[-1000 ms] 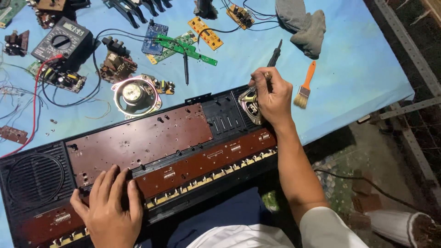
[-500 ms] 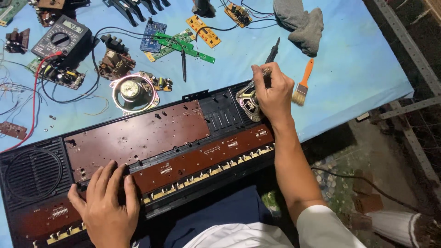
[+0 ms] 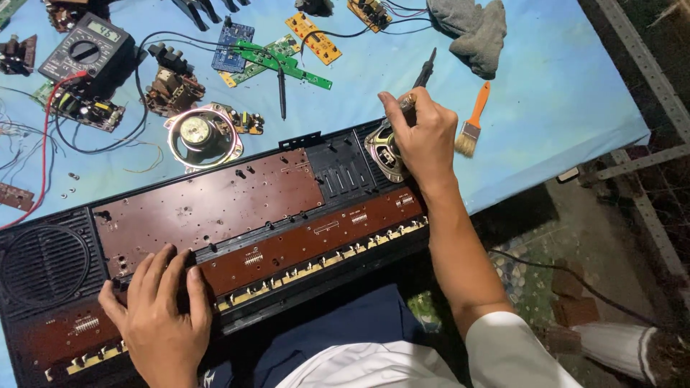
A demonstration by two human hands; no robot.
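A long black keyboard chassis with brown circuit boards lies open across the blue table. My left hand rests flat on its near left part, fingers spread, holding nothing. My right hand grips a black-handled screwdriver upright over the round speaker set in the chassis's right end. The tool's tip is hidden by my fingers.
A loose speaker lies behind the chassis. A multimeter with red and black leads, several small circuit boards, an orange-handled brush and a grey cloth lie on the blue table cover. The table's right edge drops to rough ground.
The view has shifted slightly. My right hand stays on the screwdriver over the speaker with a small turn; my left hand keeps its place on the chassis.
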